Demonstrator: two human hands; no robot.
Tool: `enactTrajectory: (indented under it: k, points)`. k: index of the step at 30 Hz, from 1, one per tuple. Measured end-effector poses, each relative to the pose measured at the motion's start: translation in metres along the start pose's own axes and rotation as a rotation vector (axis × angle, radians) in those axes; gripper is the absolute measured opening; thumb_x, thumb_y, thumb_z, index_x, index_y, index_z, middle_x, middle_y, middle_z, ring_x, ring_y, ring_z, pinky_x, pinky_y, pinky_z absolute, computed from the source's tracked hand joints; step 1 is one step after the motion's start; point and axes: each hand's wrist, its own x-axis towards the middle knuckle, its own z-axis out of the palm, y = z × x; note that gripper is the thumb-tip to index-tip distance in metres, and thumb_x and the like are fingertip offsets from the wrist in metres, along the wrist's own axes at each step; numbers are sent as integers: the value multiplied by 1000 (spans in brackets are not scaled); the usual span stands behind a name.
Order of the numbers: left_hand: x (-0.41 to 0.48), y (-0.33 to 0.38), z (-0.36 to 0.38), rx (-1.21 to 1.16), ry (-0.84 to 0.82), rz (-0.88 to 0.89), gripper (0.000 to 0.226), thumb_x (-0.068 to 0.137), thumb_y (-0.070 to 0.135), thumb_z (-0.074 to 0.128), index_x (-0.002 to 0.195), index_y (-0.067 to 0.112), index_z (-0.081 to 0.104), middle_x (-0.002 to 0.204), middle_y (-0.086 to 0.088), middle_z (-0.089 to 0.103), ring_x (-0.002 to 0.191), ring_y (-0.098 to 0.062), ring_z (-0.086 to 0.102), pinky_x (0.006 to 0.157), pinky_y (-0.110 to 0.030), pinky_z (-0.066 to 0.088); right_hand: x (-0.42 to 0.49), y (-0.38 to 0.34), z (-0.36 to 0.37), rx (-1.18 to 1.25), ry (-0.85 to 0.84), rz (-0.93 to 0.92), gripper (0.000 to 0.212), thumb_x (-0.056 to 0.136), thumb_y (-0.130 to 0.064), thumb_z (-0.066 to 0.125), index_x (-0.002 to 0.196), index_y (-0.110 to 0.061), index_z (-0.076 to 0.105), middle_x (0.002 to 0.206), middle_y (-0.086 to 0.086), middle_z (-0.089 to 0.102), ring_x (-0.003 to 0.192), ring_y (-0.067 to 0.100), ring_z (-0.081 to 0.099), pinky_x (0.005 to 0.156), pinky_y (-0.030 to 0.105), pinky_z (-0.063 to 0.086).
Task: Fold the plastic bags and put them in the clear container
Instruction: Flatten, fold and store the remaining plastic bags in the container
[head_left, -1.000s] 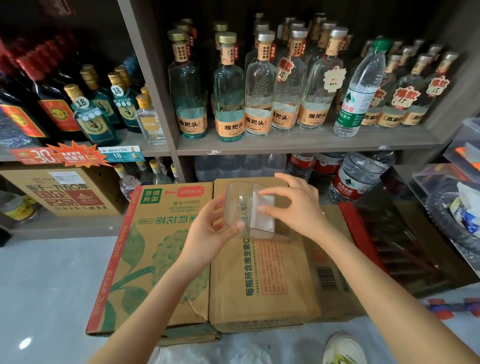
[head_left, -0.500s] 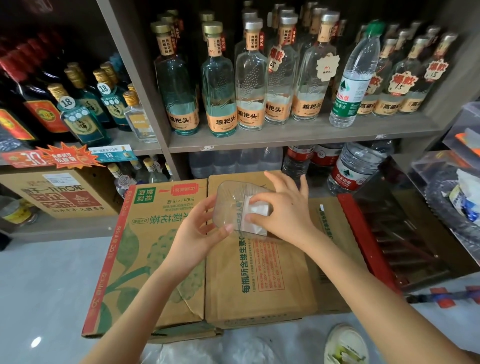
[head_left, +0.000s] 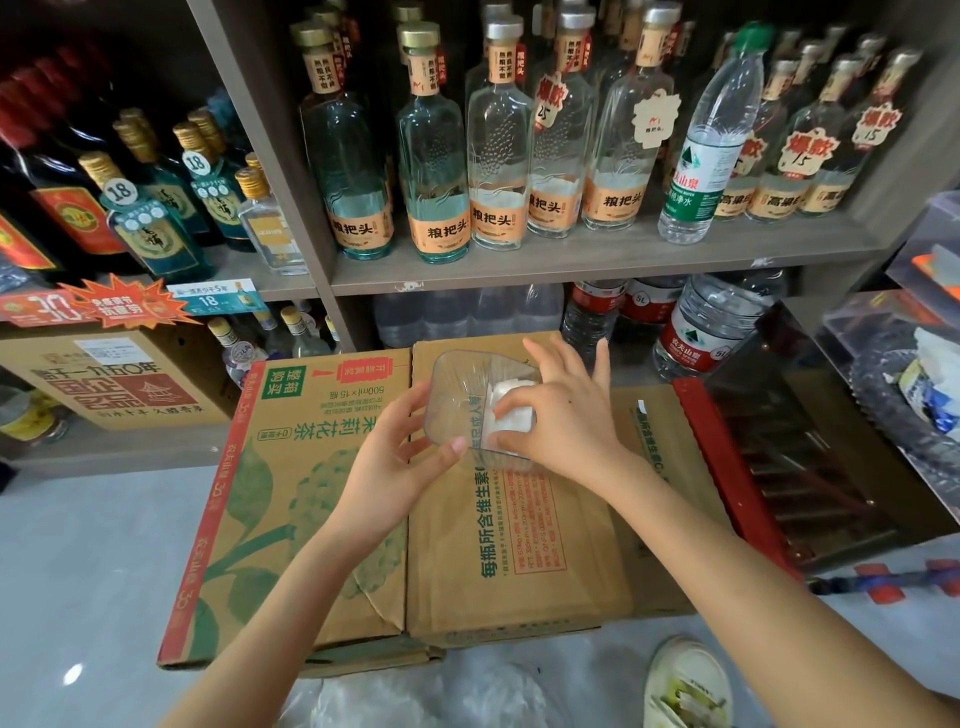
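Note:
A small clear container (head_left: 457, 387) stands on the cardboard boxes (head_left: 519, 545) in front of me. My left hand (head_left: 400, 457) holds its near left side, thumb against the wall. A folded white plastic bag (head_left: 511, 408) sits in the container's right part. My right hand (head_left: 558, 415) pinches this bag with thumb and forefinger and pushes it down, the other fingers spread above the rim. Crumpled clear plastic bags (head_left: 441, 696) lie on the floor by the bottom edge.
Shelves (head_left: 571, 265) with several glass liquor bottles stand right behind the boxes; large water bottles (head_left: 701, 332) stand on the lower shelf. A red-edged rack (head_left: 779, 467) and clear bins (head_left: 924, 332) are at right. Grey floor lies at left; a shoe (head_left: 685, 686) shows at the bottom.
My right hand has pushed the folded white bag deeper into the container. My left hand kept its hold on the container's side. My view shifted slightly downward.

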Motion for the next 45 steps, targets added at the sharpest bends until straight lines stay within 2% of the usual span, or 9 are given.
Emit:
enactTrajectory:
  k: [3, 8, 15, 19, 24, 29, 35, 40, 45]
  points:
    - [0, 2, 1, -6, 0, 7, 60, 73, 37, 75, 125, 44, 46, 131, 10, 59, 119, -6, 56, 105, -41, 45, 1, 4, -6, 104, -19, -17, 26, 77, -59, 65, 99, -47, 69, 158, -5, 20, 146, 17, 5, 114, 51, -17]
    - [-1, 5, 3, -2, 12, 13, 55, 73, 32, 72, 118, 48, 46, 122, 24, 60, 115, 0, 57, 103, -34, 46, -11, 15, -7, 362, 147, -19, 19, 77, -46, 72, 96, -42, 72, 150, -9, 36, 141, 13, 21, 115, 48, -12]
    - [0, 1, 3, 2, 14, 12, 60, 74, 47, 78, 125, 48, 46, 132, 6, 58, 119, -13, 57, 104, -43, 46, -1, 8, 3, 91, -47, -3, 34, 74, -65, 64, 105, -49, 67, 160, -6, 10, 147, 19, -1, 114, 52, -17]
    - [1, -1, 3, 9, 26, 8, 67, 68, 53, 73, 129, 43, 47, 133, 10, 57, 119, -9, 57, 104, -44, 45, 3, 12, -3, 169, -53, -6, 34, 72, -61, 68, 104, -48, 67, 159, -5, 15, 147, 17, 1, 114, 53, -14]
    - [2, -1, 3, 14, 26, 5, 61, 72, 46, 74, 126, 46, 46, 133, 12, 56, 119, -7, 56, 103, -44, 46, -7, 24, -7, 315, 171, 59, 24, 71, -51, 75, 94, -42, 72, 153, -7, 31, 144, 16, 17, 116, 51, -10]
    - [2, -3, 5, 20, 32, 2, 67, 68, 55, 71, 130, 44, 45, 134, 11, 55, 120, -8, 55, 104, -44, 45, -2, 14, -1, 65, -23, 69, 36, 71, -62, 70, 104, -48, 67, 159, -2, 16, 147, 21, 4, 115, 54, -12]
    - [4, -6, 6, 30, 42, -4, 70, 78, 48, 73, 139, 35, 42, 136, 10, 53, 122, -11, 54, 105, -44, 44, 9, 8, 5, 21, -84, 105, 41, 67, -65, 70, 104, -48, 65, 160, 1, 12, 147, 25, 3, 114, 57, -12]
    - [8, -6, 9, 48, 56, -24, 72, 77, 53, 69, 141, 37, 40, 138, 10, 51, 125, -15, 53, 105, -44, 44, 5, 17, -7, 203, -65, 114, 38, 72, -59, 70, 108, -50, 63, 160, -2, 12, 147, 19, 3, 114, 55, -14]
    - [25, 3, 18, 61, 129, -46, 68, 89, 38, 63, 148, 25, 33, 144, 7, 46, 128, -11, 46, 107, -36, 41, -19, 30, -29, 452, 54, 207, 28, 76, -50, 71, 101, -55, 59, 156, -10, 23, 144, 16, 15, 116, 54, -7]
